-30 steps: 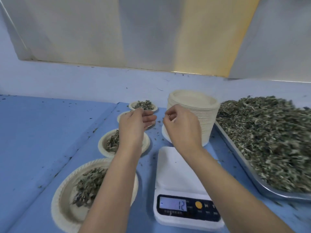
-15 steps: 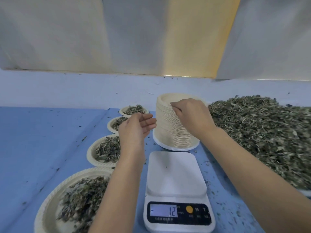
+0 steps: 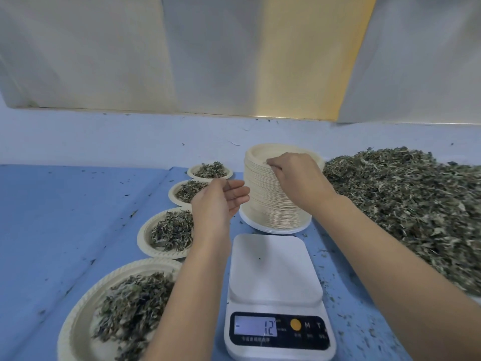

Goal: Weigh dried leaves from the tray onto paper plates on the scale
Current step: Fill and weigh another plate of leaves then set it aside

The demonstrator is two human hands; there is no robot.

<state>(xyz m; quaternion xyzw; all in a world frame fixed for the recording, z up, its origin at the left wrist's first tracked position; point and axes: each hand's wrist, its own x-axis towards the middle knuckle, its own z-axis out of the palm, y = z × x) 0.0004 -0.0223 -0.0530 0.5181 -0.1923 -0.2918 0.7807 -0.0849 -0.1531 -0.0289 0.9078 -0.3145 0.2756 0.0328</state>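
Head view: right hand point(image 3: 294, 183) sits on the stack of paper plates point(image 3: 265, 204), fingers curled, pinching the near-left rim of the top plate point(image 3: 260, 152). Left hand point(image 3: 216, 204) is loosely spread, palm towards the stack's side, just beside it, holding nothing. The scale point(image 3: 273, 267) lies nearer the person than the stack, between the forearms, platform bare. Likely next: the plate comes straight back onto it, and the right hand is nearer. Dried leaves point(image 3: 403, 204) are heaped right of the stack. Filled plates point(image 3: 166, 230) line the table point(image 3: 65, 204) on the left.
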